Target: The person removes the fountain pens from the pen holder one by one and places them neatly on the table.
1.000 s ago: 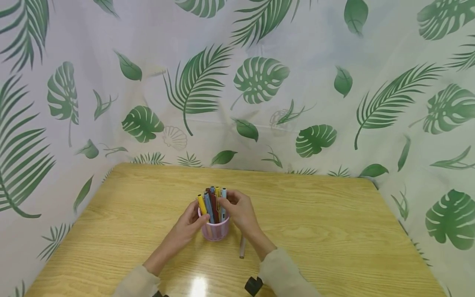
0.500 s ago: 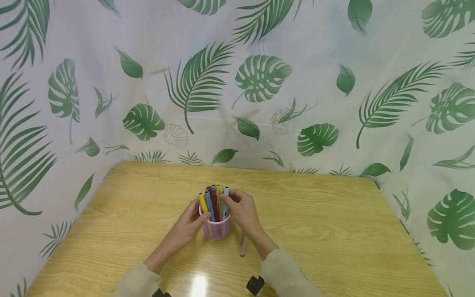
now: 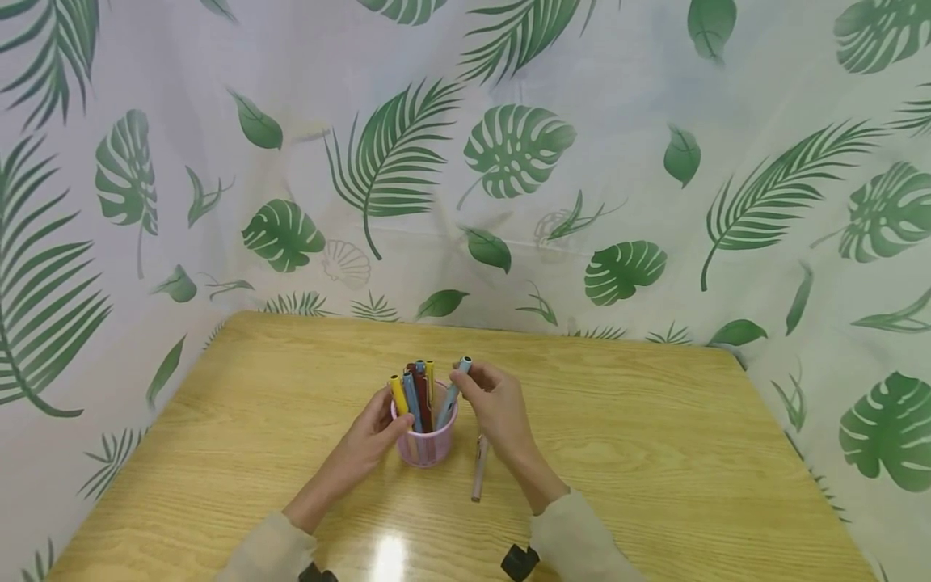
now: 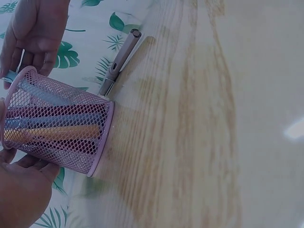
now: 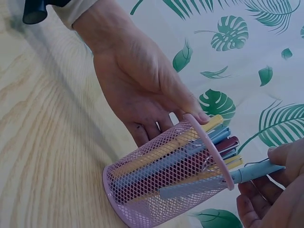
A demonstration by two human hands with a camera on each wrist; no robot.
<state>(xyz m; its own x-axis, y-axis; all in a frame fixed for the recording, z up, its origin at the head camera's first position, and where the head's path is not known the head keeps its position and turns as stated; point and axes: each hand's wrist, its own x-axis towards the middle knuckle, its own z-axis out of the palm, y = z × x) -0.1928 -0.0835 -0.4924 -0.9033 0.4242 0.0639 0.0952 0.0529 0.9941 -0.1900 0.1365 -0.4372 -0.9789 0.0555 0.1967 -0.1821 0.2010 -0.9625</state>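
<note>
A pink mesh pen holder (image 3: 429,449) stands on the table with several pens in it. My left hand (image 3: 362,444) holds it from the left, thumb at the rim and fingers round the side. Between thumb and fingers, my right hand (image 3: 502,412) pinches the upper end of a light blue pen (image 5: 259,171). That pen leans to the right against the rim, its lower part still inside the mesh. Yellow, blue and dark red pens (image 5: 230,142) fill the holder's other side. In the left wrist view, a grey-brown pen (image 4: 121,57) lies on the table beside the holder.
The wood-grain table (image 3: 655,453) extends to both sides of the hands. A white cloth with green leaf prints (image 3: 538,226) hangs behind and along the sides. Black wrist devices (image 3: 520,562) show near the sleeves.
My right hand has moved right, tilting the light blue pen away from the other pens. More of the grey-brown pen now shows. The left hand stays on the holder.
</note>
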